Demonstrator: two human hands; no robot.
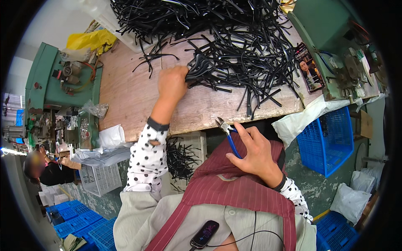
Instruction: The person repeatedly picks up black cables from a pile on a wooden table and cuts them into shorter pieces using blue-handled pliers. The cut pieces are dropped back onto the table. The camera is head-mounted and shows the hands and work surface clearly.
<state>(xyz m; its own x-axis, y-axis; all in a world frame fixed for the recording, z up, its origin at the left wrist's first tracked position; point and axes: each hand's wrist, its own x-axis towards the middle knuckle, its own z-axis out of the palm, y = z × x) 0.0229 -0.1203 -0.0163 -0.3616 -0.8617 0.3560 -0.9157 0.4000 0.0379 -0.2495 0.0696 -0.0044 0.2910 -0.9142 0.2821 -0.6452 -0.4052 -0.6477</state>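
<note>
My left hand (172,83) is closed around a bunch of thin black plastic pieces with bent ends (201,67), which look like eyeglass temples. The bunch is just above the table, at the near-left edge of a spread-out heap of similar pieces (259,62). Nearer to my body, my right hand (260,154) grips cutting nippers (226,129) with blue handles. Their metal jaws are apart and point toward the table's front edge, with nothing between them. Part of the handles is hidden by the fingers.
A worn wooden table (125,83) carries a bigger black pile (184,16) at the back. Green machines (42,79) flank both sides. A phone (309,69) leans at right. Below are a blue crate (331,142) and a white crate (100,178). Another person (58,171) sits far left.
</note>
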